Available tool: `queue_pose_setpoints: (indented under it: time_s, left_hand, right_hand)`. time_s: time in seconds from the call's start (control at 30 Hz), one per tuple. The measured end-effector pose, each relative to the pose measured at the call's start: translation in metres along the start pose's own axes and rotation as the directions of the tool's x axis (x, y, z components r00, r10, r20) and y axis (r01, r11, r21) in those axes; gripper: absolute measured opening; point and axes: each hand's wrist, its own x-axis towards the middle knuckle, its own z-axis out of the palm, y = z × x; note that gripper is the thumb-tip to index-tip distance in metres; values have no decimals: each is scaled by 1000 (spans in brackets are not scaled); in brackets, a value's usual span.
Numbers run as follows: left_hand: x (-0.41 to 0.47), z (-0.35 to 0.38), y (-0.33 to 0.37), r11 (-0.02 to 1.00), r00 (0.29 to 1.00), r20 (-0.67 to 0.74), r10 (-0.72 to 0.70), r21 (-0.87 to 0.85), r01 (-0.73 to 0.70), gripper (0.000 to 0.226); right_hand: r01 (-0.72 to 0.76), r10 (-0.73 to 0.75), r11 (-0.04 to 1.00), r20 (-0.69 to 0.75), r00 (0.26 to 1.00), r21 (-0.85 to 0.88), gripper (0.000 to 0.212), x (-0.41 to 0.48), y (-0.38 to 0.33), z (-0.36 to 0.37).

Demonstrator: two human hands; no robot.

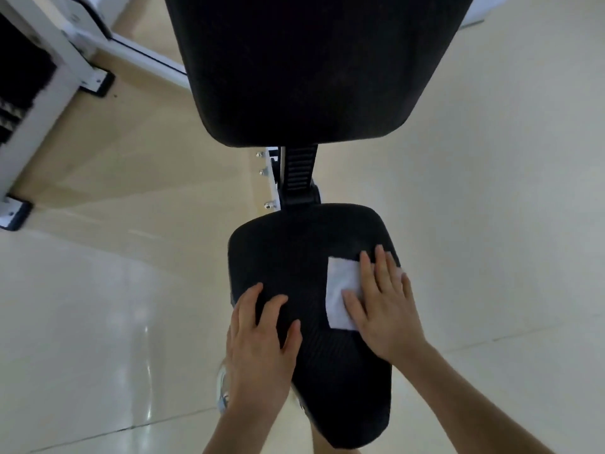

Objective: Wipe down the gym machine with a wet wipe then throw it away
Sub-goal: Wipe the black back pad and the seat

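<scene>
At the near left edge of the seat (307, 250), the left hand (262, 335) is laid with fingers spread and only slightly bent, gripping nothing. It is judged to be set there to steady the pad while the other hand works. Toward the seat's right edge, the wipe (340, 283) is spread flat and pressed down under the straight, parted fingers of the right hand (383, 309). It is not pinched, presumably so that a broad patch is covered at each pass. Wiping is judged to be under way, and the throwing away is not yet done. Beyond the seat's far edge a ribbed black post (299, 172) is seen, and past it the back pad (311, 67). At the far left, a white frame (49, 103) stands on the floor (491, 191).
</scene>
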Motion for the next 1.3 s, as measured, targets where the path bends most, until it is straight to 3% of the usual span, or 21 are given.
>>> queue_pose_setpoints:
  time_s: [0.1, 0.27, 0.33, 0.47, 0.5, 0.53, 0.63, 0.7, 0.77, 0.83, 1.03, 1.1, 1.23, 1.3]
  left_hand:
    - [8, 1, 3, 983, 993, -32, -115, -149, 109, 50]
    - [26, -24, -1, 816, 897, -190, -399, -520, 253, 48]
    - [38, -36, -5, 751, 855, -199, -478, -598, 281, 49]
    - [48, -39, -11, 848, 902, -185, -390, -454, 274, 40]
    - [48, -35, -9, 885, 925, -151, -348, -379, 271, 39]
    - [46, -30, -7, 919, 946, -118, -303, -301, 256, 41]
    - [38, -12, 7, 975, 981, -39, -188, -124, 182, 48]
    - [35, -6, 14, 969, 978, -19, -208, -137, 203, 49]
    - [34, -6, 15, 933, 956, -22, -291, -230, 278, 50]
    - [33, -7, 17, 909, 942, -30, -333, -276, 313, 52]
    - [29, -1, 17, 925, 949, -25, -314, -233, 300, 49]
    - [19, 3, 17, 938, 959, -21, -282, -218, 271, 48]
    - [-15, 8, 21, 952, 977, -23, -213, -229, 203, 47]
    - [-37, 8, 22, 940, 976, -23, -216, -277, 201, 50]
  right_hand:
    - [-32, 32, 999, 1, 999, -39, 75, 96, -15, -21]
    - [327, -321, 941, 70, 944, -92, 64, 126, -117, -9]
    - [492, -480, 865, 127, 868, -97, 63, 102, -148, 0]
    - [809, -767, 584, 276, 579, -74, 62, 57, -119, -5]
    - [798, -764, 601, 255, 592, -51, 61, 67, -98, -10]
    - [744, -718, 666, 227, 658, -51, 61, 84, -75, -17]
    - [392, -381, 916, 130, 916, -79, 65, 137, -18, -35]
    - [172, -177, 983, 74, 981, 66, 70, 136, 7, -39]
    - [-83, 34, 925, 135, 990, 371, 71, 106, 24, -34]
    - [-247, 167, 811, 194, 967, 530, 76, 74, 35, -23]
    - [-186, 185, 735, 72, 980, 652, 74, -26, -5, 2]
    - [-159, 162, 768, 53, 985, 621, 70, -65, -21, 12]
    - [-78, 110, 917, -61, 992, 391, 60, -123, -34, 41]
    - [20, 2, 977, -104, 995, 212, 57, -141, -38, 46]
